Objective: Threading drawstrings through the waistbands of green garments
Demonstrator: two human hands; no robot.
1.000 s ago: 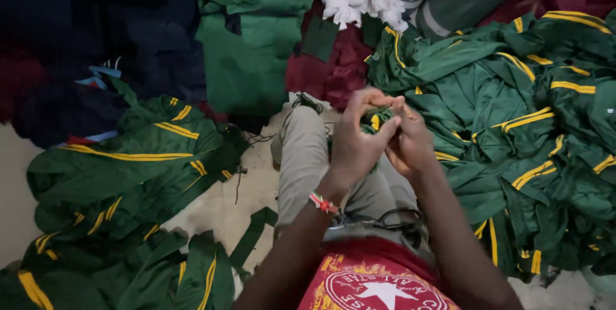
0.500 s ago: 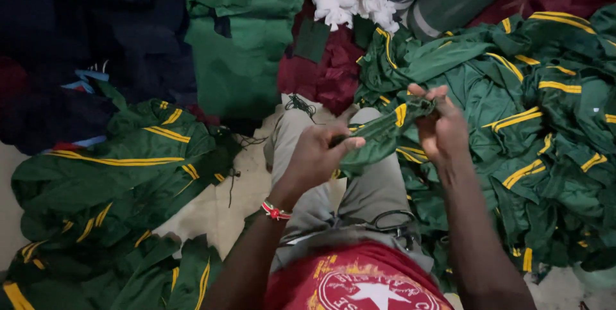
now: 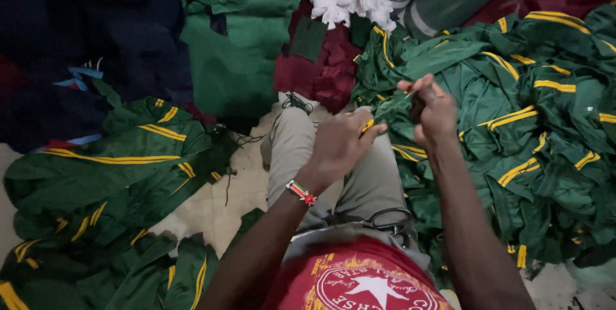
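Left hand (image 3: 340,146) pinched on a green garment piece (image 3: 391,108) with yellow trim – right hand (image 3: 431,112) gripping its other end, above the knees. Green piles (image 3: 545,124) just beside (scissors (image 3: 391,220) on lap).

green yellow-striped garment (image 3: 393,110), stretched above lap

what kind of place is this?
Likely a small garment or tailoring workshop, worked on the floor. Heaps of green garments with yellow stripes surround the seated person, scissors rest on the lap, and both hands, left and right, hold one green piece.
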